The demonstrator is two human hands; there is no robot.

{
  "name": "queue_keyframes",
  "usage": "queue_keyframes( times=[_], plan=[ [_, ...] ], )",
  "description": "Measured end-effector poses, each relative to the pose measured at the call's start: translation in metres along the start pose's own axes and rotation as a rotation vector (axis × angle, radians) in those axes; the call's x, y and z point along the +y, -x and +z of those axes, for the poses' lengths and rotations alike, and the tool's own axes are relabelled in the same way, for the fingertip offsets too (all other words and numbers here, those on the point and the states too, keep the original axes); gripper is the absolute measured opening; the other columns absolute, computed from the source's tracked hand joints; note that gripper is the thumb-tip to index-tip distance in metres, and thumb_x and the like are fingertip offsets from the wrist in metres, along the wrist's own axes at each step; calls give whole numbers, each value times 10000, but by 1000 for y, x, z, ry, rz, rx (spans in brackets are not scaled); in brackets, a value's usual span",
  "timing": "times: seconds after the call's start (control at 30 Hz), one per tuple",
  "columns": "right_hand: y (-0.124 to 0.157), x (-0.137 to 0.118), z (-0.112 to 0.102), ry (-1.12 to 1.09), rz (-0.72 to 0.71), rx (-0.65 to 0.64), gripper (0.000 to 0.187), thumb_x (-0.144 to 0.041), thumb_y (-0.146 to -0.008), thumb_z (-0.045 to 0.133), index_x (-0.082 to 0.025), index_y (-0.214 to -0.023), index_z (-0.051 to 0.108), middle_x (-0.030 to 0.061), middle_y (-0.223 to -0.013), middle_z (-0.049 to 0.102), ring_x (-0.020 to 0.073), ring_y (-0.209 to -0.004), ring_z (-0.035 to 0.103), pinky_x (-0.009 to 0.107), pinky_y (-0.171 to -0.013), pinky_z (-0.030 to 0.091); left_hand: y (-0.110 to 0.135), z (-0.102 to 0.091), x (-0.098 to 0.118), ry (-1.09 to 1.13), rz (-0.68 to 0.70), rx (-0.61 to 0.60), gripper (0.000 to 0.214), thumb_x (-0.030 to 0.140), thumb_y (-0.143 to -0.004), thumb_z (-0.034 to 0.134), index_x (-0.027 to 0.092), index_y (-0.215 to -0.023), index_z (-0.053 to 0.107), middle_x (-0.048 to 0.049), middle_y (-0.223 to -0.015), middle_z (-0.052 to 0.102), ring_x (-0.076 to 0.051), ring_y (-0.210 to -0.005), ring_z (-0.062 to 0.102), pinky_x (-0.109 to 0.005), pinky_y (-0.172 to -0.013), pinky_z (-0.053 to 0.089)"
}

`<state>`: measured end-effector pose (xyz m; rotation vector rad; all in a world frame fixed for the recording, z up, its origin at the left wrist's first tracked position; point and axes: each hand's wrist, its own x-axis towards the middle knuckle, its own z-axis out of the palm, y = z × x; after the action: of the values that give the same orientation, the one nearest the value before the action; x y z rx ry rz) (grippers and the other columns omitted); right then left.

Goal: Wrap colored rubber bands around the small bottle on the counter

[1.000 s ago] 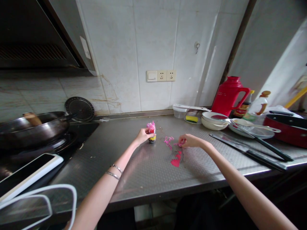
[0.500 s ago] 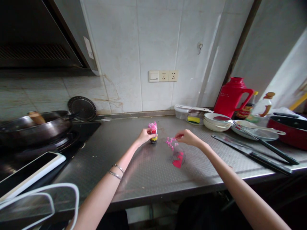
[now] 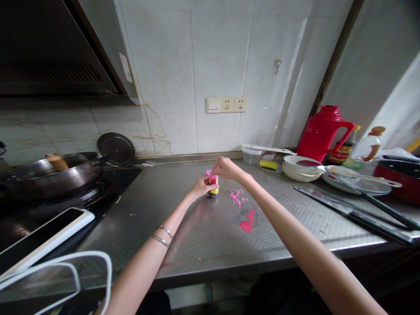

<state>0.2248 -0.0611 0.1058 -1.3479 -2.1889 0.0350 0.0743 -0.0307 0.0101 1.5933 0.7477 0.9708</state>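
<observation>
A small clear jar [image 3: 214, 191] with black, yellow and red layers stands on the metal counter, pink rubber bands [image 3: 208, 173] heaped at its mouth. My left hand [image 3: 201, 188] is closed around its side, thumb in front. Over the mouth, my right hand [image 3: 225, 168] pinches what looks like a pink rubber band; its fingertips meet the heap and partly cover it. Several loose pink bands [image 3: 235, 197] lie on the counter right of the jar. Nearer the front edge is a round clear piece, apparently a lid, with a red heart-like shape [image 3: 247, 222] on it.
On the right are stacked bowls [image 3: 300, 173], a long knife [image 3: 323, 201], a red thermos [image 3: 320, 133], a red pot [image 3: 397, 181] and a clear box with a yellow sponge [image 3: 268, 165]. At left, a pan [image 3: 77, 175] sits on the stove beside a white-edged device [image 3: 49, 240].
My right hand has moved left and up from the loose pink bands to the jar's mouth. My left hand keeps its hold on the jar. The view has shifted slightly.
</observation>
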Motion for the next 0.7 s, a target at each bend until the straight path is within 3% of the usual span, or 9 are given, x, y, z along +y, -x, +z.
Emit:
queue_keyframes(
  times=[0.1, 0.23, 0.37, 0.47, 0.6, 0.7],
  plan=[
    [2, 4, 2, 64, -43, 27, 245, -270, -809, 535, -111, -738, 706, 99, -881, 600, 157, -795, 549, 257, -756, 426, 0, 0, 0, -12, -13, 2, 397, 234, -544, 779, 107, -901, 660, -75, -862, 693, -174, -771, 623, -317, -761, 471],
    [7, 10, 6, 87, -71, -21, 434, -348, -924, 371, -131, -763, 711, 85, -826, 563, 186, -912, 507, 322, -884, 381, -2, -1, -2, -29, -16, 9, 390, 229, -543, 779, 119, -900, 663, -64, -857, 698, -174, -775, 623, -322, -771, 473],
    [9, 11, 7, 91, -89, -80, 529, -440, -945, 280, -164, -836, 719, 79, -800, 552, 210, -978, 471, 381, -945, 328, -2, -1, -4, -49, -4, 8, 357, 238, -558, 767, 129, -882, 667, -45, -833, 695, -169, -761, 622, -312, -761, 473],
    [9, 9, 1, 36, -75, -34, 552, -475, -936, 275, -170, -838, 724, 80, -832, 556, 208, -975, 467, 366, -933, 332, 0, -1, -2, -64, 12, 6, 357, 254, -574, 759, 123, -892, 663, -43, -828, 691, -166, -756, 620, -304, -754, 469],
    [21, 18, -11, -115, 48, 168, 541, -441, -933, 279, -147, -852, 727, 76, -891, 579, 160, -863, 517, 261, -831, 382, 2, 1, 3, -65, -6, 20, 343, 249, -578, 757, 114, -876, 654, -49, -830, 692, -167, -756, 617, -308, -755, 469],
    [40, 46, -11, -90, 240, 171, 445, -376, -895, 360, -116, -854, 719, 51, -758, 605, 152, -771, 541, 216, -709, 394, 2, 2, 5, -73, 1, 21, 346, 245, -570, 766, 110, -866, 649, -55, -842, 693, -173, -766, 618, -319, -767, 471]
  ],
)
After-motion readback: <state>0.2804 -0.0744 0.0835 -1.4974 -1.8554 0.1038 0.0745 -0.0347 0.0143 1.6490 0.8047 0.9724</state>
